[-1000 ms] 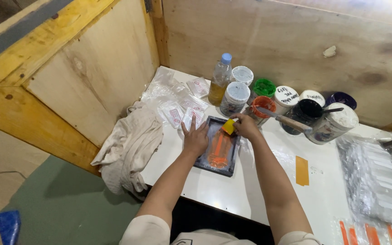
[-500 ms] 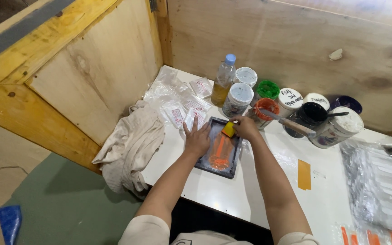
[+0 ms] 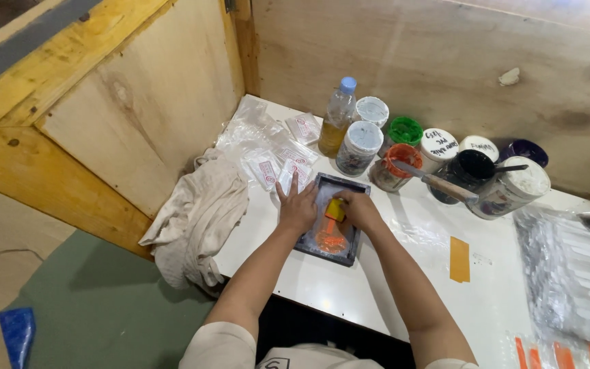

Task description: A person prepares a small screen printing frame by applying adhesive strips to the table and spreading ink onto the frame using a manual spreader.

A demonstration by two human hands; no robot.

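left hand (image 3: 297,207): flat, fingers spread, palm down on left edge of frame (image 3: 319,239); grips nothing, just presses.
right hand (image 3: 358,208): fingers closed around yellow squeegee (image 3: 334,209), over the frame's middle.
frame: small dark rectangle, flat on white table (image 3: 377,287), close to the near edge, directly in front of the person.
ink (image 3: 329,240): orange patch inside the frame, just below the squeegee.
squeegee contact: looks to touch the screen; hand hides the blade edge, can't be sure.
bags (image 3: 268,147): clear printed plastic pouches, spread just beyond the left hand, toward the back-left corner.
cloth (image 3: 196,219): beige rag draped over the table's left edge.
bottle (image 3: 336,117): clear, blue cap, yellowish liquid, upright behind the frame.
jars (image 3: 438,154): row of paint pots right of the bottle, some lidded, one green, one orange and open.
knife (image 3: 438,183): wood-handled tool lying across the orange jar and its neighbour.
tape (image 3: 459,259): yellow strip flat on table, right of the right arm.
sleeves (image 3: 568,273): stack of clear plastic at far right.
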